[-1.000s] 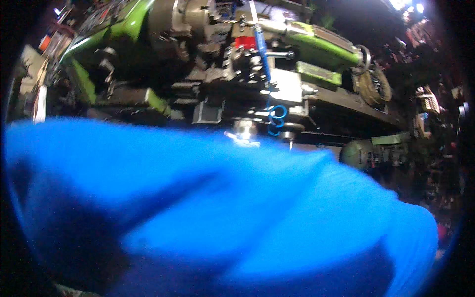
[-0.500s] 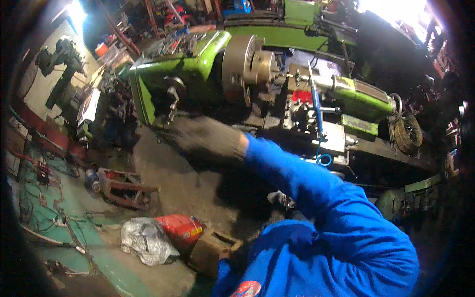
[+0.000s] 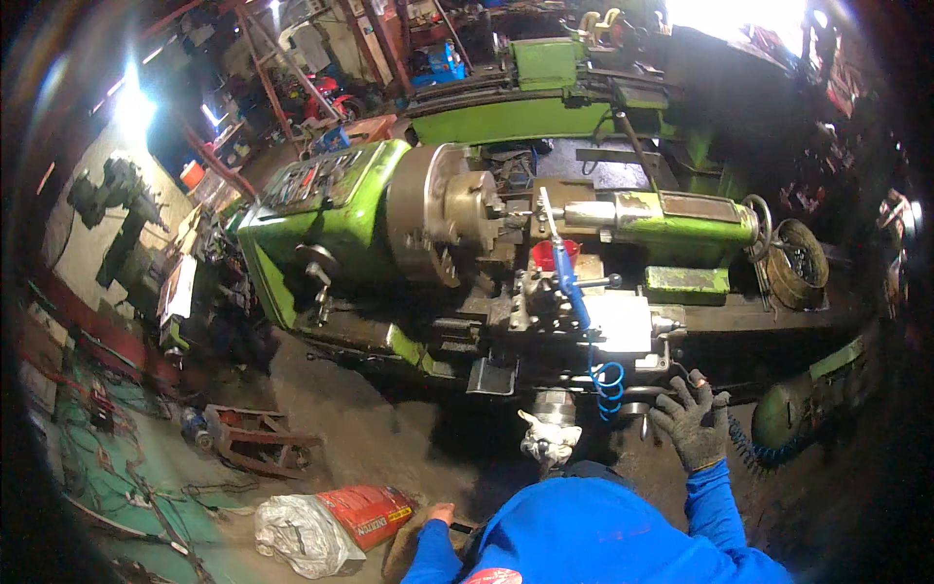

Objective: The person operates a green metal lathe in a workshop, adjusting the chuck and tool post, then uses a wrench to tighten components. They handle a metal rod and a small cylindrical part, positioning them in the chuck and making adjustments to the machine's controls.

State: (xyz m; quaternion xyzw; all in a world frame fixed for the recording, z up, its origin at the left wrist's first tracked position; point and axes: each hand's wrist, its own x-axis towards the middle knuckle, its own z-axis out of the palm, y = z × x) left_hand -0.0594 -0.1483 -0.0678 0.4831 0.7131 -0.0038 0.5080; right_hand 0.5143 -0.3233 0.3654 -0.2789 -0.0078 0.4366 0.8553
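My right hand [image 3: 693, 425], in a grey knitted glove with a bare fingertip showing, is raised with fingers spread beside the front levers of a green lathe's carriage [image 3: 623, 326]. It holds nothing that I can see. My left hand [image 3: 441, 512] is low at the left, ungloved and next to a brownish box; its fingers are too small to read. A blue air blow gun [image 3: 572, 292] with a coiled blue hose [image 3: 608, 389] lies across the tool post. On the left, the lathe chuck [image 3: 428, 200] faces the tailstock [image 3: 686, 219]. Crumpled white material [image 3: 551, 440] covers part of a front handwheel.
A red sack [image 3: 368, 514] and a white sack [image 3: 302, 535] lie on the floor at lower left, near a rusty metal frame [image 3: 261, 443]. Behind stands another green machine [image 3: 516, 122]. A wire-filled ring [image 3: 796, 263] sits at the bed's right end.
My right hand has drawn back from the headstock levers at the left to the carriage at the right. The view has shifted, showing more of the lathe's front.
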